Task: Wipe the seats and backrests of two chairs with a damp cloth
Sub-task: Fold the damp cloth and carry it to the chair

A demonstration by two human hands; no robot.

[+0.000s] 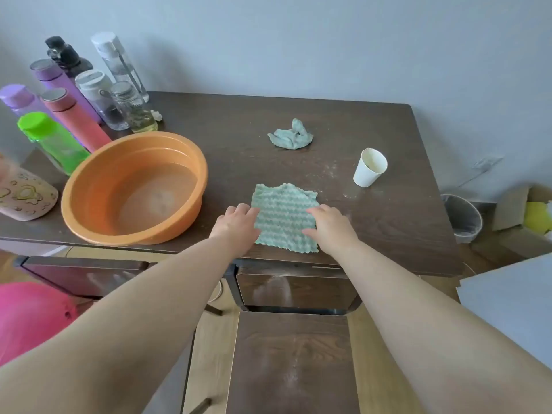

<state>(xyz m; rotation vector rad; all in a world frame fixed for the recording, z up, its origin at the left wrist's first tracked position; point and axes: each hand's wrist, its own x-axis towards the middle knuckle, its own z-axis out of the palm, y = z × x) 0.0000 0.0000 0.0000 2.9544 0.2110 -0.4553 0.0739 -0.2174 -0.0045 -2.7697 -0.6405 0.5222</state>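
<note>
A person's left hand and right hand rested on opposite side edges of a green striped cloth, fingers close together and nearly straight, pressing it flat. The cloth lay spread near the front edge of a dark wooden table. An orange basin holding water stood just left of it. A second, crumpled cloth lay farther back, and a white paper cup stood to the right. Bottles clustered at the table's back left corner. One dark chair, its seat streaked with pale dust, stood directly below the cloth; another chair stood to the left, under the table's edge.
</note>
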